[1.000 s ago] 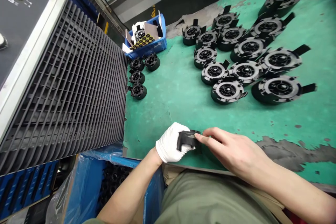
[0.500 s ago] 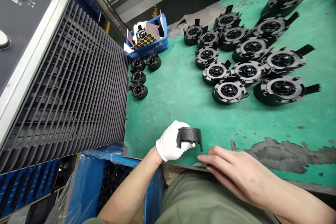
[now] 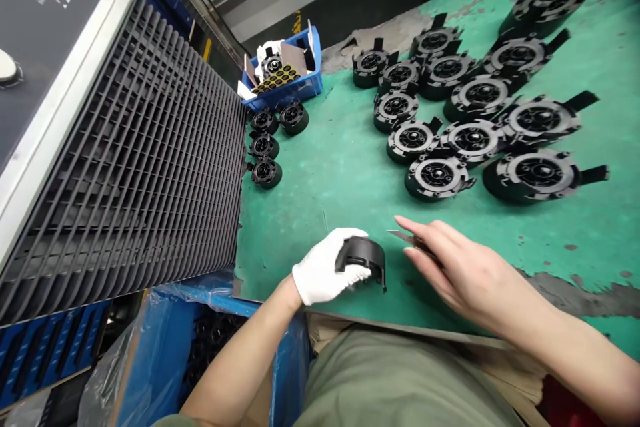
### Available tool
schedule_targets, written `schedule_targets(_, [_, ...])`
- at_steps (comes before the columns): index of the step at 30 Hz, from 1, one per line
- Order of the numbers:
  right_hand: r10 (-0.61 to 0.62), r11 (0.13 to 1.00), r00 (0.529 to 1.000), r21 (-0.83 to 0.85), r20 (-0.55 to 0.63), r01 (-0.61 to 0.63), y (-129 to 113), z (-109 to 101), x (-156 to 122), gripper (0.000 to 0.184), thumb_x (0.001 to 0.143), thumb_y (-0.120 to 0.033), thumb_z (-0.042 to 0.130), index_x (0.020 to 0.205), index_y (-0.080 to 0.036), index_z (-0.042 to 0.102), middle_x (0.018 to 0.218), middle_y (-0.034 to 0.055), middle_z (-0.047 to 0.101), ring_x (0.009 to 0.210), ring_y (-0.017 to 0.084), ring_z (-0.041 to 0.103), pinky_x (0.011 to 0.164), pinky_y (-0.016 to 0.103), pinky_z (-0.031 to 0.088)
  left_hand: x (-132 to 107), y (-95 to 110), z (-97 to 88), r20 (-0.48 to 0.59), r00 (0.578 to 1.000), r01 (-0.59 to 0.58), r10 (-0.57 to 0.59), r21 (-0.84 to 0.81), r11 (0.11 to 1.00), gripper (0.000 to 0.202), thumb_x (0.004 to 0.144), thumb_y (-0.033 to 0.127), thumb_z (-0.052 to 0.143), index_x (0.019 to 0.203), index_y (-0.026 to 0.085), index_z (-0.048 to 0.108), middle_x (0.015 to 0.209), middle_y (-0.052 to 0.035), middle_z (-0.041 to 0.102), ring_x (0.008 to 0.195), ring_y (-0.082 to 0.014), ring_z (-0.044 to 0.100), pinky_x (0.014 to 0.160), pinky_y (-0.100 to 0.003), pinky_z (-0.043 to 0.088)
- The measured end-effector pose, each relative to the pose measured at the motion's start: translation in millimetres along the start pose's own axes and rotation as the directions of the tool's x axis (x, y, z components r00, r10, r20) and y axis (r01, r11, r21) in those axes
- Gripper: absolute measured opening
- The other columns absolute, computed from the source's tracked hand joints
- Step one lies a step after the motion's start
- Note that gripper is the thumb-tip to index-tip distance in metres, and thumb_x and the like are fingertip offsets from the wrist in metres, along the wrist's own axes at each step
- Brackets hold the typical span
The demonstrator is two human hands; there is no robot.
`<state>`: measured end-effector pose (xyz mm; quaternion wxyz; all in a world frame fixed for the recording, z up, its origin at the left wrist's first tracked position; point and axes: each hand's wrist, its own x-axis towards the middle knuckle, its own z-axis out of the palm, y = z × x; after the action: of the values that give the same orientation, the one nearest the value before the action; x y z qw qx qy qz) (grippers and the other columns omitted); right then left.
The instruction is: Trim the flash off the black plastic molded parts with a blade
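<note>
My left hand point(image 3: 325, 268), in a white glove, is closed around a round black plastic housing point(image 3: 367, 255) above the near edge of the table. The housing is tilted, with a thin leg pointing down. My bare right hand point(image 3: 463, 273) is to its right, gripping a small knife point(image 3: 400, 235) whose pointed blade shows beyond the fingers and points at the housing. Most of the knife's handle is hidden in the hand. Blade and housing are apart.
Several round black housings with grey rings point(image 3: 437, 175) stand on the green table mat point(image 3: 320, 180) at the right. Smaller black ones point(image 3: 267, 173) stand by a blue bin point(image 3: 295, 90) at back left. A slatted conveyor point(image 3: 150, 147) borders the left; below is a blue, plastic-lined box point(image 3: 165, 360).
My right hand has risen from the table's near edge and moved forward, bringing the blade into clear view. My left hand has turned the housing a little.
</note>
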<state>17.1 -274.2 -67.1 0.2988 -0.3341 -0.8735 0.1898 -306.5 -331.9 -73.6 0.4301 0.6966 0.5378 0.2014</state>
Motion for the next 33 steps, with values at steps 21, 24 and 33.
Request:
schedule_targets(21, [-0.127,0.989,0.965,0.101,0.231,0.106,41.1,2.9,11.9,0.034,0.136,-0.031,0.052,0.151,-0.026,0.082,0.103,0.0024,0.081,0.078,0.017,0.078,0.068,0.033,0.051,20.4,2.3,2.7,-0.158,0.956,-0.207,0.246,0.228,0.951,0.057,0.136,0.055,0.056,0.126,0.02,0.099,0.115,-0.0164,0.098,0.11,-0.0326,0.093,0.107,-0.048,0.074])
schedule_targets(24, [-0.196,0.978,0.941,0.121,0.274,0.169,45.3,3.7,22.2,0.034,0.136,-0.031,0.052,0.146,-0.025,0.083,0.102,0.003,0.081,0.079,0.018,0.077,0.07,0.034,0.049,16.5,2.3,5.5,-0.199,0.944,-0.214,0.262,0.235,0.948,0.056,0.135,0.056,0.057,0.127,0.019,0.098,0.114,-0.0176,0.098,0.108,-0.0334,0.093,0.105,-0.05,0.074])
schedule_targets(33, [-0.343,0.939,0.867,0.151,0.362,0.309,56.1,8.6,46.1,0.037,0.121,-0.011,0.057,0.139,-0.024,0.086,0.09,-0.0001,0.07,0.068,0.019,0.061,0.065,0.039,0.042,16.0,3.9,6.4,-0.19,0.942,-0.225,0.276,0.251,0.942,0.057,0.135,0.057,0.055,0.122,0.022,0.098,0.108,-0.0174,0.097,0.1,-0.0329,0.092,0.097,-0.049,0.075])
